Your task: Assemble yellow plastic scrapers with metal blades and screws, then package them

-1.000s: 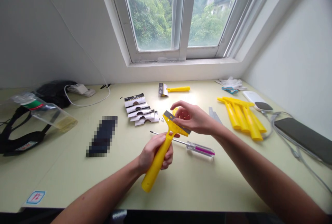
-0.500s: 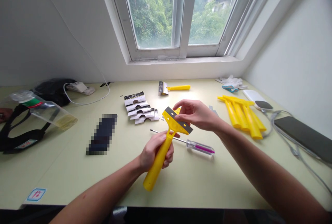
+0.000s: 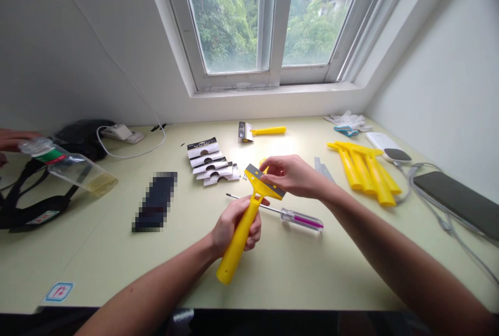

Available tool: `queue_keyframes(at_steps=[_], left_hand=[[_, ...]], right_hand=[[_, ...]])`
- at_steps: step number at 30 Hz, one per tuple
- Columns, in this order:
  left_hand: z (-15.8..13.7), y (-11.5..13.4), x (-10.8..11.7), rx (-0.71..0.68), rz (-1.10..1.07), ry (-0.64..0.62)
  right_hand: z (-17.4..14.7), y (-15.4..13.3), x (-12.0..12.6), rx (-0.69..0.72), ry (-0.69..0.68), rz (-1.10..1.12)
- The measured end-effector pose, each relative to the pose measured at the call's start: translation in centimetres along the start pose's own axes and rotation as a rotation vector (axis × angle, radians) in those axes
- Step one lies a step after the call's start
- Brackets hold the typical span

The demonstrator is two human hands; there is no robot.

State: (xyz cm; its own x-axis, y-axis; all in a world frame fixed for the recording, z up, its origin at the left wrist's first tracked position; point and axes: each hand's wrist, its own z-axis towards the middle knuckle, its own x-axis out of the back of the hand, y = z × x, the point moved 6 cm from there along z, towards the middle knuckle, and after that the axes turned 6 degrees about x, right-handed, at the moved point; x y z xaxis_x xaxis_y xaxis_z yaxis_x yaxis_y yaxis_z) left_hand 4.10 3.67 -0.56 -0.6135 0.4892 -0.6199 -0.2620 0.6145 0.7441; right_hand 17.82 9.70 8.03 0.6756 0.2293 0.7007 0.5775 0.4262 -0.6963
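My left hand [image 3: 236,227] is wrapped round the neck and upper handle of a yellow scraper [image 3: 238,245], held tilted above the table with its head away from me. A flat grey blade [image 3: 254,171] lies across the scraper's head. My right hand [image 3: 290,174] has its thumb and fingers closed at the blade's middle, hiding part of it. A small yellow piece [image 3: 264,161] shows just behind the right fingers; whether they touch it I cannot tell. Under the scraper lies a screwdriver [image 3: 302,219] with a clear and purple handle. Several small nuts or screws [image 3: 244,176] lie beyond the head.
Several printed card sleeves [image 3: 206,157] lie at back left, near a carded scraper [image 3: 268,131]. Loose blades [image 3: 323,169] and several yellow handles [image 3: 364,170] are at right, beside cables and a phone [image 3: 458,203]. Another person's hand [image 3: 17,139] is by a tilted bottle [image 3: 78,170].
My right fingers have shifted slightly over the blade, which now sits closer along the scraper's head. At the left, the other person's hand has come in to the bottle's cap.
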Motion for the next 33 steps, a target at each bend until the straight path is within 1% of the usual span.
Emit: queue_keyframes(at_steps=[2, 4, 6, 8, 11, 12, 14, 17, 19, 26, 30, 33], left_hand=[[0.0, 0.0, 0.2, -0.001, -0.019, 0.005], [0.0, 0.2, 0.5, -0.011, -0.042, 0.014], [0.1, 0.5, 0.9, -0.025, -0.071, 0.031], [0.2, 0.8, 1.4, -0.042, -0.098, 0.051], [0.4, 1.1, 1.8, -0.055, -0.119, 0.073], [0.5, 1.1, 1.9, -0.058, -0.120, 0.079], [0.5, 1.1, 1.9, -0.064, -0.116, 0.087], [0.4, 1.1, 1.8, -0.067, -0.102, 0.089], [0.4, 1.0, 1.7, -0.058, -0.094, 0.087], [0.5, 0.9, 1.7, -0.048, -0.076, 0.087], [0.5, 0.8, 1.7, -0.033, -0.067, 0.082], [0.5, 0.9, 1.7, -0.033, -0.064, 0.086]], right_hand=[[0.1, 0.0, 0.2, -0.011, -0.004, -0.001], [0.1, 0.4, 1.1, -0.020, 0.030, -0.040], [0.2, 1.4, 2.3, -0.044, 0.087, -0.145], [0.4, 3.3, 2.8, -0.130, 0.081, -0.296], [0.6, 6.4, 1.7, -0.306, -0.022, -0.456], [0.6, 7.1, 1.0, -0.348, -0.039, -0.480], [0.7, 8.0, -0.2, -0.398, -0.031, -0.503], [0.9, 8.5, -1.5, -0.445, -0.020, -0.513], [0.9, 8.8, -1.6, -0.461, -0.032, -0.489], [1.0, 9.8, 0.3, -0.438, -0.070, -0.362], [0.8, 10.0, 0.5, -0.447, -0.122, -0.287], [0.7, 9.8, 1.0, -0.450, -0.104, -0.280]])
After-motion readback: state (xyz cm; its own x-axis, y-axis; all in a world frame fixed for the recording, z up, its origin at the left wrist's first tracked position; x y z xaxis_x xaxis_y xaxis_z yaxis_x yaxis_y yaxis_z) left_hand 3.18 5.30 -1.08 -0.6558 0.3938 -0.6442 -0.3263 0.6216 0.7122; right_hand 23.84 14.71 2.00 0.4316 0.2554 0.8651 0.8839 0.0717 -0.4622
